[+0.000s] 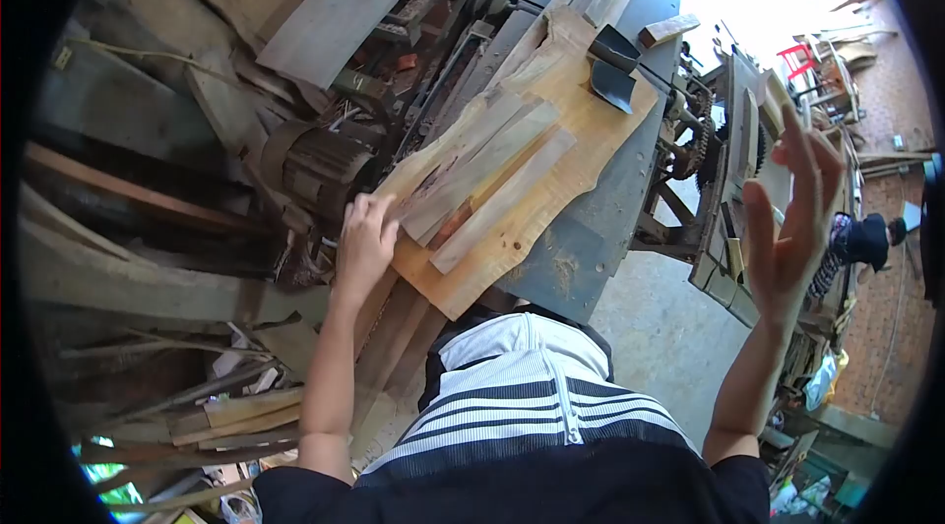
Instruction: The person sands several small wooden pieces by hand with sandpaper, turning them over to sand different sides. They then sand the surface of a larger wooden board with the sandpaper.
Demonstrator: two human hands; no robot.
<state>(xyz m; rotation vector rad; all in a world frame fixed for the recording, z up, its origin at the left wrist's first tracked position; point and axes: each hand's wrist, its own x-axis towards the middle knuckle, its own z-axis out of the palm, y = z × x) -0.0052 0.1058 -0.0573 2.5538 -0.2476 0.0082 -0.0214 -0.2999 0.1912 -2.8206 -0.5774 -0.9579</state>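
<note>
A wide, honey-coloured wooden slab with wavy edges [591,152] lies at an angle on a grey metal machine table [615,199], its near end just ahead of the person's waist. Two narrow, greyish-brown boards [512,199] rest lengthwise on its face. A black, curved, scoop-like piece [613,86] sits near its far end, with a short, pale wooden block [669,30] just beyond.

The left hand [368,234] is at the slab's left edge, fingers bent; whether it grasps or merely touches cannot be determined. The right hand [795,204] is raised, released and holding nothing, well apart from the slab.

A ribbed, cylindrical motor [320,165] stands left of the table. Another person [866,239] is at far right.
</note>
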